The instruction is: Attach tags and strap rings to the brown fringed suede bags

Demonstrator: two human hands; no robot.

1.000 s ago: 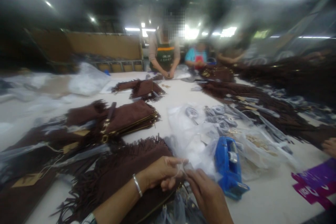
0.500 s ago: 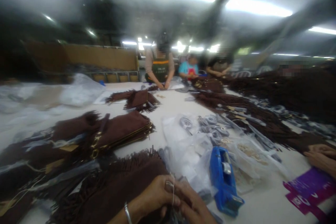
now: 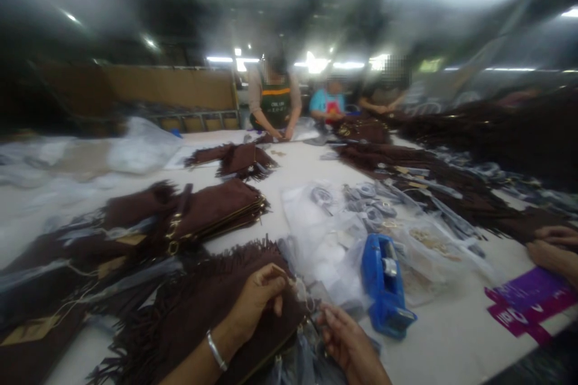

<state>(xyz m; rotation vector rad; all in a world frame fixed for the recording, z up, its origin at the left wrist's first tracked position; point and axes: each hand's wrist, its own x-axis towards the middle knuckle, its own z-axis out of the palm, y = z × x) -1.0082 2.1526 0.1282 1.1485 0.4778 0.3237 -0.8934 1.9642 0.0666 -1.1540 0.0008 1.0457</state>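
A dark brown fringed bag [image 3: 217,307] lies flat right in front of me, its gold zip edge facing me. My left hand [image 3: 259,301], with a silver bangle at the wrist, is over the bag, thumb and forefinger pinched on a thin white string [image 3: 295,289] near the bag's right corner. My right hand [image 3: 345,337] is just right of that corner, its thumb and fingers closed near a small metal ring [image 3: 310,305]. What its fingertips grip is too small to make out. Plastic-wrapped grey parts [image 3: 304,352] hang below the corner, between the hands.
A blue tape dispenser [image 3: 386,289] stands right of my hands, beside clear plastic bags [image 3: 327,240]. Stacked brown bags [image 3: 217,210] lie to the left. At right, another person's hands [image 3: 553,252] are near a purple packet [image 3: 533,298]. Co-workers [image 3: 275,99] stand across the table.
My hands were close together with the white string across them; now they are apart, the left up over the bag, the right lower right. The view has tilted slightly down.
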